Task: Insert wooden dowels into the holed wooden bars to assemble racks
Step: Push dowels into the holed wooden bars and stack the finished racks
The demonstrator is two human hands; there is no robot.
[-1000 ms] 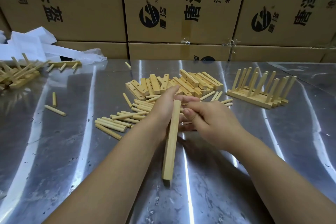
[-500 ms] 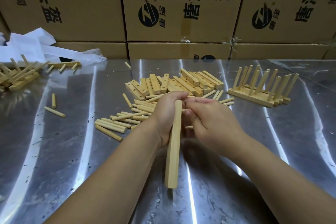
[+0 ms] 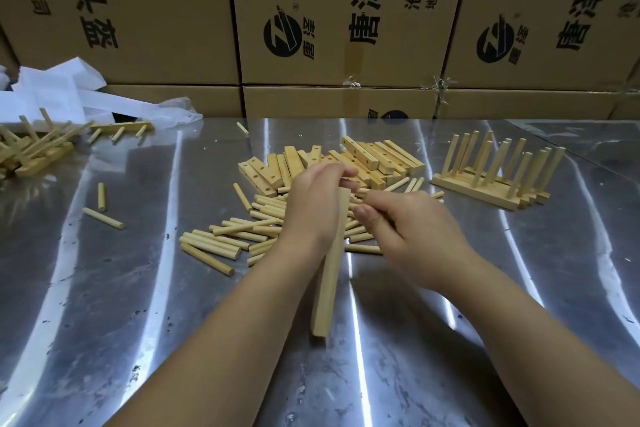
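Observation:
My left hand (image 3: pixel 313 204) grips the far end of a long wooden bar (image 3: pixel 329 281), which slants toward me with its near end low over the metal table (image 3: pixel 138 305). My right hand (image 3: pixel 408 229) sits just right of the bar with thumb and fingers pinched together; what it pinches is hidden. A heap of loose dowels (image 3: pixel 225 239) lies under and left of my hands. Behind them is a pile of holed bars (image 3: pixel 374 159). Finished racks (image 3: pixel 491 177) with upright dowels stand at the right.
More assembled racks (image 3: pixel 31 149) lie at the far left beside white plastic bags (image 3: pixel 62 94). Two stray dowels (image 3: pixel 102 208) lie left of the heap. Stacked cardboard boxes (image 3: pixel 332 17) wall off the table's back edge.
The bar's near end has sunk closer to the table and shifted slightly toward me. My right hand has drawn a little right, away from the bar's top end.

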